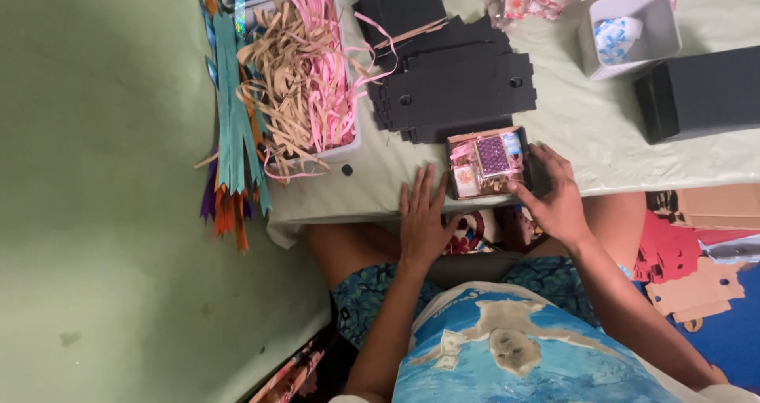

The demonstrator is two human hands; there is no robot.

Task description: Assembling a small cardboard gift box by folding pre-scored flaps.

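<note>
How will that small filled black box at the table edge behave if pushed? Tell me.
The small black box probably slides easily on the smooth table cover. Its card walls look thin, so likely light and crushable. With no lid on, its contents may spill if tipped.

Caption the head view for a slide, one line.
Right hand grips a small filled black box at the table edge; left hand rests flat beside it.

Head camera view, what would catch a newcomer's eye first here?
Probably the tangle of pink and tan paper shreds heaped in a white tub at the table's left end. Next, the small black box packed with little items at the near edge, the right hand gripping it, the left hand flat beside it.
</note>
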